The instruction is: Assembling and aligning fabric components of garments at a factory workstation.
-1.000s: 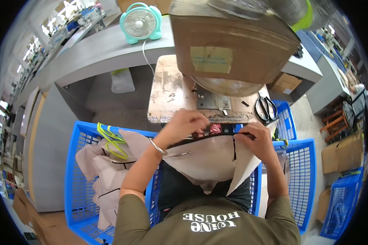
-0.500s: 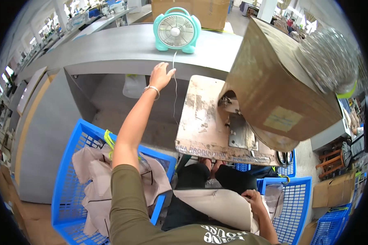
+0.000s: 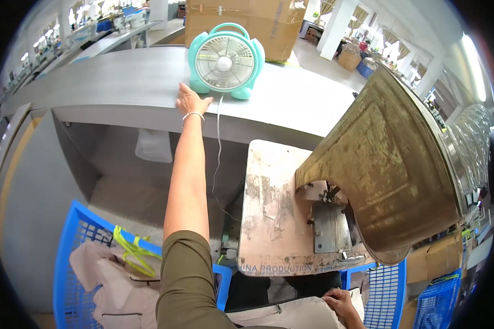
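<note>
My left hand (image 3: 190, 102) is stretched far forward over the edge of the grey table, thumb apart from the fingers and nothing in it. Just right of it and slightly beyond stands a turquoise fan (image 3: 224, 63) with a top handle; no contact shows. My right hand (image 3: 341, 306) is low at the right, fingers curled on the edge of a beige cloth piece (image 3: 291, 313) with a dark zipper, lying across my lap. Its fingertips are partly hidden. Between the hands is a worn work board (image 3: 271, 203) carrying a machine under a large brown metal hood (image 3: 392, 164).
Blue baskets stand on both sides: the left basket (image 3: 66, 268) holds beige cloth pieces and yellow-green ties (image 3: 134, 252), the right basket (image 3: 387, 288) is partly hidden. A white cord (image 3: 218, 142) hangs from the fan. A cardboard box (image 3: 282, 33) sits behind it.
My left hand has reached farther forward, from the table's front edge to beside the fan. My view has tilted up and shifted. The right hand stays on the cloth.
</note>
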Tool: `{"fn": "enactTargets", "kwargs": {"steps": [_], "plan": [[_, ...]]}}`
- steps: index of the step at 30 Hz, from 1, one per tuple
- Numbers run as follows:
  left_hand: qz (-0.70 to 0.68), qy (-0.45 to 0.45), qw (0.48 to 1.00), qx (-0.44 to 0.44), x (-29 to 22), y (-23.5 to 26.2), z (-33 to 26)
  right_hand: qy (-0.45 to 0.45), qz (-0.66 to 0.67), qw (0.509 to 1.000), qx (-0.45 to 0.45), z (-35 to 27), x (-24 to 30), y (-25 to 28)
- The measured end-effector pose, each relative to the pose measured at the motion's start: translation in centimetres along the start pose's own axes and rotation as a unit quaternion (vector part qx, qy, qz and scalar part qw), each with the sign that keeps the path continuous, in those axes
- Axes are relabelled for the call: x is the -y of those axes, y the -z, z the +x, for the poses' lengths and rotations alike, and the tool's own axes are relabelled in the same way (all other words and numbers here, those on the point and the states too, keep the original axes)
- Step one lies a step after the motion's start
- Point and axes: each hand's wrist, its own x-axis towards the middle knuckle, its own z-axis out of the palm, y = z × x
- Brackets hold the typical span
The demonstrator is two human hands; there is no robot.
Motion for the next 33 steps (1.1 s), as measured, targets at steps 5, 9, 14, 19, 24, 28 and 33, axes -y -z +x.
{"fn": "enactTargets", "kwargs": {"steps": [5,9,14,19,24,28,33], "plan": [[0.113,0.095,0.989,-0.014,-1.0,1.3,1.3,-0.034,0.029,0.999,-0.003,0.9,0.2,-0.6],[0.072,0.063,0.995,-0.022,-1.2,2.3,1.8,-0.047,0.025,0.999,-0.002,0.9,2.7,-0.9],[0.095,0.035,0.99,-0.101,-0.3,1.3,1.2,0.014,0.04,0.999,0.028,1.8,1.5,-0.8],[0.077,-0.002,0.984,-0.162,1.6,1.0,-0.3,0.021,0.038,0.998,0.034,1.8,1.9,-1.4],[0.035,-0.039,0.991,-0.119,2.1,2.4,-1.7,0.017,0.128,0.99,0.061,1.7,-0.6,-2.2],[-0.033,-0.037,0.999,-0.023,4.0,4.1,-6.2,0.037,0.107,0.991,0.067,1.0,-0.6,-2.2],[0.007,0.021,0.993,0.112,12.6,7.6,-20.9,0.15,-0.02,0.985,0.088,0.5,0.1,-1.2]]}}
